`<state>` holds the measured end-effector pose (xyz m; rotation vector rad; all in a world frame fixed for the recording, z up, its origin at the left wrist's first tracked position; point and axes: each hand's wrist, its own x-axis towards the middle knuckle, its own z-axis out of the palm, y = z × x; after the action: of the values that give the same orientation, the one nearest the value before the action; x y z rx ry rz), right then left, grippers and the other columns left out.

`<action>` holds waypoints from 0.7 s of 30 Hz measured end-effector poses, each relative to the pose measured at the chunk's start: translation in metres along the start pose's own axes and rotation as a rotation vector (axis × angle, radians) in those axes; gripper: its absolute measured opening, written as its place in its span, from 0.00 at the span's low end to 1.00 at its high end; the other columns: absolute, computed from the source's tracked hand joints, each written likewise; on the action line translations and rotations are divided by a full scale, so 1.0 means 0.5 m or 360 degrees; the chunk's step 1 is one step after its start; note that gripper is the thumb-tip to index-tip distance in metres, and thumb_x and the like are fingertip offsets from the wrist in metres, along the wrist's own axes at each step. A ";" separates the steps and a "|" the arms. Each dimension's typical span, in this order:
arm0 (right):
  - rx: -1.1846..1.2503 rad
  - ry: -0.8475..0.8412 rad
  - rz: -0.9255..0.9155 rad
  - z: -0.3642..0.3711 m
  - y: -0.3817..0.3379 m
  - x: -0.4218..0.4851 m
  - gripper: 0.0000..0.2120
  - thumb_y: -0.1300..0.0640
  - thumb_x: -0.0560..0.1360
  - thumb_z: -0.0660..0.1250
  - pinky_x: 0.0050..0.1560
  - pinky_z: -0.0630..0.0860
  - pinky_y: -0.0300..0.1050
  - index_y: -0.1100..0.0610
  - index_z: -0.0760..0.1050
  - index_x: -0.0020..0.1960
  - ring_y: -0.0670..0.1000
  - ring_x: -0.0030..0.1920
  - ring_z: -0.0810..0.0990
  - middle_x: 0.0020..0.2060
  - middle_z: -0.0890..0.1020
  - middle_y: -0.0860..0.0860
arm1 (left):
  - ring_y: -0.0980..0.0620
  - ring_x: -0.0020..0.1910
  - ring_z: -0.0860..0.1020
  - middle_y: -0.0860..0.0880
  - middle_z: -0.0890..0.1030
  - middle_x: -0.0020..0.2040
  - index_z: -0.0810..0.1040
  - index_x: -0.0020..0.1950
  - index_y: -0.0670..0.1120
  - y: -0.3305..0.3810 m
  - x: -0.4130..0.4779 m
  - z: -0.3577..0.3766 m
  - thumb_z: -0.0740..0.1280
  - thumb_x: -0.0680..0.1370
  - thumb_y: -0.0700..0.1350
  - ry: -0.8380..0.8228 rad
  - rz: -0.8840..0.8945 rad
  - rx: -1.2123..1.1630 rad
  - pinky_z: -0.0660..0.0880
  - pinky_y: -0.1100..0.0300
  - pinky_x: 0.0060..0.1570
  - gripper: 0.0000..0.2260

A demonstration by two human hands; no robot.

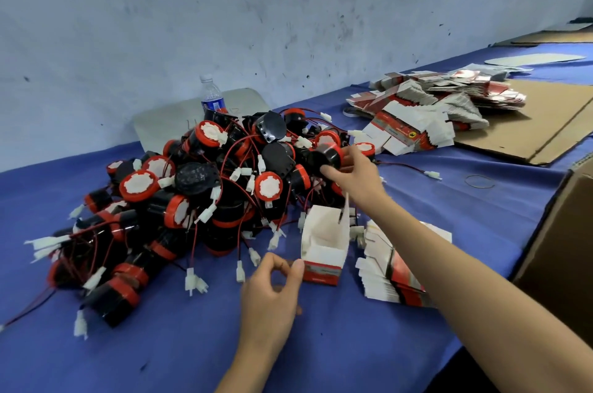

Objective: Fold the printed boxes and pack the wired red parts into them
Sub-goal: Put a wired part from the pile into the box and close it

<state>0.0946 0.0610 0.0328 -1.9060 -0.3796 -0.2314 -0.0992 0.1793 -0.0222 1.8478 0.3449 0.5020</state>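
Right grip (pixel 359 177) reaches into the right side of the pile of parts (pixel 208 187) at mid frame and is closed round one wired red part (pixel 324 155), thumb under the black body, fingers over the top. Left grip (pixel 272 293), bottom centre, has its thumb against the lower left corner of the folded box (pixel 324 241). Its fingers are curled and blurred, so I cannot tell if it pinches the card or only steadies it. The box stands upright on the counter (pixel 160 344) just below the pile, top open, flaps up, nothing visible inside. Handling, as a judgement: the part looks like hard plastic, small, fairly light, with a smooth round body, so take it across the body, not by the lead. Thin red and black wires with white plugs tangle through the pile and will likely snag and drag neighbours on a lift. The box is thin card, light, easy to crush or tip, so hold it low by the walls while loading. Room: the stack of flat boxes (pixel 394 277) sits just right of the box, under the right forearm. A brown carton (pixel 561 248) blocks the right edge, and the counter's front edge runs diagonally at lower right. Open blue cover lies at lower left. A farther heap of flat boxes (pixel 433 103) lies upper right on a cardboard sheet (pixel 545 123). A water bottle (pixel 211 97) stands behind the pile.
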 end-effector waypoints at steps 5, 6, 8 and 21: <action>0.0774 0.0306 -0.0248 -0.046 -0.078 -0.062 0.15 0.57 0.76 0.68 0.37 0.78 0.51 0.50 0.65 0.58 0.55 0.29 0.80 0.48 0.81 0.49 | 0.58 0.25 0.64 0.53 0.68 0.26 0.73 0.44 0.59 0.002 -0.012 0.003 0.64 0.76 0.51 -0.0074 0.0198 0.0013 0.62 0.64 0.26 0.02; 0.0835 0.0335 -0.0286 -0.063 -0.099 -0.070 0.15 0.57 0.76 0.68 0.31 0.76 0.48 0.49 0.65 0.58 0.53 0.24 0.76 0.45 0.81 0.51 | 0.58 0.26 0.65 0.53 0.68 0.27 0.73 0.45 0.60 0.003 -0.013 0.002 0.64 0.77 0.49 -0.0045 0.0240 0.0034 0.63 0.64 0.27 0.04; 0.0849 0.0308 -0.0329 -0.097 -0.135 -0.088 0.14 0.56 0.75 0.68 0.25 0.70 0.43 0.48 0.66 0.57 0.51 0.22 0.73 0.39 0.82 0.54 | 0.60 0.35 0.72 0.57 0.74 0.37 0.74 0.48 0.60 0.003 -0.011 -0.001 0.64 0.78 0.42 0.0022 0.0303 0.0035 0.68 0.68 0.34 0.11; 0.0146 -0.0313 -0.0327 -0.120 -0.092 -0.271 0.20 0.55 0.77 0.66 0.46 0.76 0.45 0.40 0.62 0.62 0.48 0.39 0.81 0.45 0.84 0.43 | 0.46 0.76 0.58 0.50 0.53 0.79 0.75 0.61 0.62 0.020 -0.036 0.015 0.63 0.77 0.60 -0.0087 0.1245 0.0347 0.63 0.58 0.70 0.13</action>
<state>-0.0472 -0.0003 0.0485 -1.8044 -0.7084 -0.1592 -0.1109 0.1614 -0.0177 2.1736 -0.4037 0.9649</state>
